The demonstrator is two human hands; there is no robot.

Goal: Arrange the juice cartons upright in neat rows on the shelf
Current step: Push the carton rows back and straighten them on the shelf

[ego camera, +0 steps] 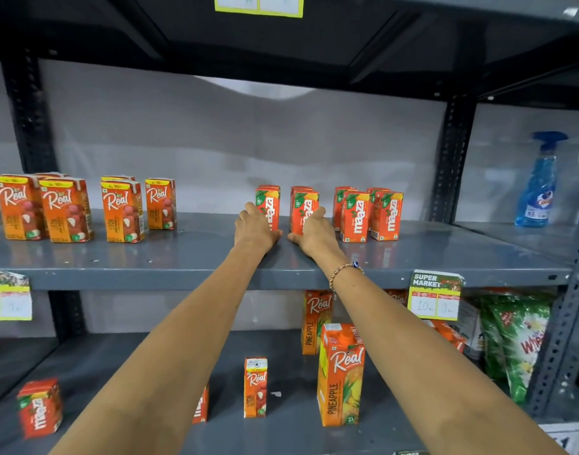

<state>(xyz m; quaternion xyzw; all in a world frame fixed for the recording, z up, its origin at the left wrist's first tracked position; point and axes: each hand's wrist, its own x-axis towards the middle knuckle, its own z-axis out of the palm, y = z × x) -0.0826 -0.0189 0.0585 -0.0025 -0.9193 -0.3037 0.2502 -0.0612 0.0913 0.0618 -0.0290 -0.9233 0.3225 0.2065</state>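
Item: upper shelf [183, 257], grey metal. Two short rows of red mango cartons are being squared at mid-shelf.

Left hand [253, 229]: curled around the left row of cartons [268, 208], thumb at the base.

Right hand [314, 233]: curled around the neighbouring row [305, 210], a bracelet [343, 272] at the wrist.

Both rows are upright, a narrow gap between them; further mango cartons [368, 215] are just to the right, lychee cartons [68, 210] well apart at the left.

Handling note: the rows are best slid along the shelf, pressure kept low near the base, so that light cartons are not tipped. Fronts should be matched to the right-hand group.
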